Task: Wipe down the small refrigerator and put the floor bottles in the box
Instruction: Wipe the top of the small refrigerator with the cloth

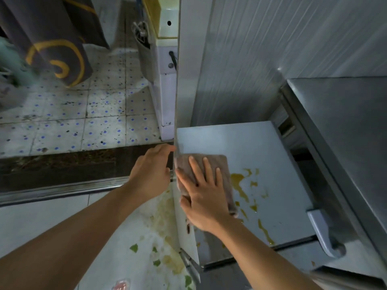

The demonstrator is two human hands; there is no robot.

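The small white refrigerator (247,143) stands below me, its flat top streaked with yellow-brown spills (240,185). A grey-brown folded cloth (222,164) lies on the top near its left edge. My right hand (205,197) presses flat on the cloth with fingers spread. My left hand (152,174) rests against the refrigerator's upper left edge, fingers straight and pointing forward. No bottles or box are in view.
A grey door handle (322,231) sticks out at the refrigerator's right front. A steel cabinet (345,132) stands close on the right. Stains and green scraps (159,243) mark the white floor to the left. A metal sill (62,189) and speckled tiles (83,114) lie beyond.
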